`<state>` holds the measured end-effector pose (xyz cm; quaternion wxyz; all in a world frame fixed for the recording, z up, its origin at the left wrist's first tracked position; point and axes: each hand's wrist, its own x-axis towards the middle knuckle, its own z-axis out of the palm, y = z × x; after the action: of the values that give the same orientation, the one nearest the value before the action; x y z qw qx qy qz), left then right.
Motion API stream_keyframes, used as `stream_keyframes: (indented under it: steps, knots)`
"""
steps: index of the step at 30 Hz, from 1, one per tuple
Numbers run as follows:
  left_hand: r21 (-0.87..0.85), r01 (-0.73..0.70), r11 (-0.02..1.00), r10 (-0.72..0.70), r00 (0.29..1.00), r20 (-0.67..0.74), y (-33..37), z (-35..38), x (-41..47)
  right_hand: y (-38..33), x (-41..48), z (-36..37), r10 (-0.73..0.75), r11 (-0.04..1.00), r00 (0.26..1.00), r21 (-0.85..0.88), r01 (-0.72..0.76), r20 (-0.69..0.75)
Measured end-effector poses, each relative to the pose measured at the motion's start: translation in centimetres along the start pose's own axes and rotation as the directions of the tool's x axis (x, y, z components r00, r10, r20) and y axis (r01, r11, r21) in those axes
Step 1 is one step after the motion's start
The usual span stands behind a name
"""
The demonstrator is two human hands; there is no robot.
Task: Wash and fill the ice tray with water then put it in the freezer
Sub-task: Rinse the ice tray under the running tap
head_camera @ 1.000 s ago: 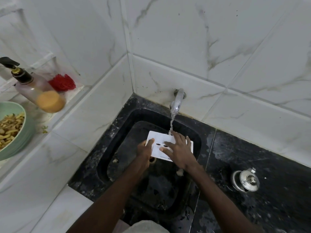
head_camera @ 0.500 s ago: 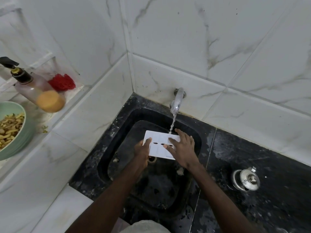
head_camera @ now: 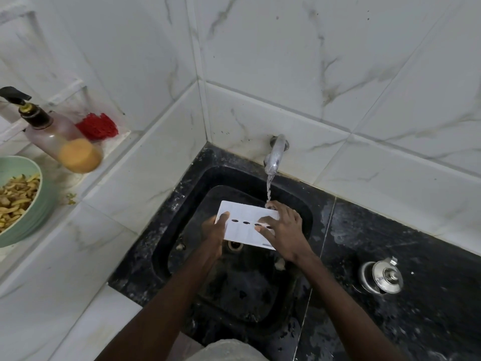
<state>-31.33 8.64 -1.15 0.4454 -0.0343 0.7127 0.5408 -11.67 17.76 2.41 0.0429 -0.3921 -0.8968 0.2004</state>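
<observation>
A flat white ice tray [head_camera: 244, 223] with a row of dark oval holes is held over the black sink [head_camera: 182, 204]. My left hand [head_camera: 216, 230] grips its left edge, thumb on top. My right hand [head_camera: 282, 230] lies over the tray's right end, its fingers spread on the top face and curled round the far edge. Water runs from the chrome tap [head_camera: 274, 155] and lands at the fingers of my right hand on the tray's far right corner. The tray's underside is hidden.
A drain [head_camera: 235, 244] sits in the sink below the tray. A steel lidded pot [head_camera: 382, 276] stands on the black counter at right. On the left ledge are a pump bottle [head_camera: 59, 136], a red scrubber [head_camera: 97, 126] and a green bowl [head_camera: 39, 204] of food.
The tray has shifted left under the stream, so the water now lands at its far right corner by my right fingers. Both hands moved with it.
</observation>
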Motion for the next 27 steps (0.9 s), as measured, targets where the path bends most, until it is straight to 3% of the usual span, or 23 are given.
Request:
stream_keyframes:
  steps: [4,8,10,14,17,19,21,23,27]
  knots:
    - [0.016,0.033,0.999,-0.034,0.999,0.042,0.3,0.2,-0.4,0.0,0.0,0.1,0.137,0.989,0.989,0.059,-0.134,-0.048]
    - [-0.007,0.082,0.997,-0.082,0.996,0.045,0.9,0.0,-0.4,0.1,1.0,0.6,0.319,0.915,0.946,0.242,-0.322,0.051]
    - [-0.096,0.142,0.985,-0.140,0.990,0.030,1.2,-0.4,-0.5,0.2,1.4,0.6,0.362,0.842,0.922,0.376,-0.388,0.141]
    - [-0.338,0.230,0.913,-0.212,0.973,0.088,1.2,-0.7,-1.1,0.1,1.6,1.6,0.456,0.727,0.859,0.460,-0.510,0.232]
    - [-0.397,0.229,0.889,-0.140,0.961,0.240,1.2,-0.1,-2.4,-0.3,1.6,2.7,0.507,0.546,0.775,0.555,-0.628,0.378]
    - [-0.381,0.191,0.905,-0.082,0.955,0.284,1.3,0.8,-3.4,0.0,1.6,4.0,0.460,0.498,0.778,0.601,-0.625,0.428]
    - [-0.347,0.142,0.927,-0.052,0.965,0.258,1.4,1.5,-3.8,-0.6,1.5,4.1,0.443,0.523,0.800,0.608,-0.598,0.405]
    - [-0.345,0.125,0.930,-0.046,0.973,0.228,1.3,1.8,-3.4,-1.2,1.3,3.3,0.442,0.623,0.838,0.563,-0.543,0.320]
    - [-0.405,0.109,0.908,-0.034,0.981,0.190,0.9,2.0,-2.5,-1.2,0.7,2.8,0.327,0.854,0.945,0.424,-0.303,0.017]
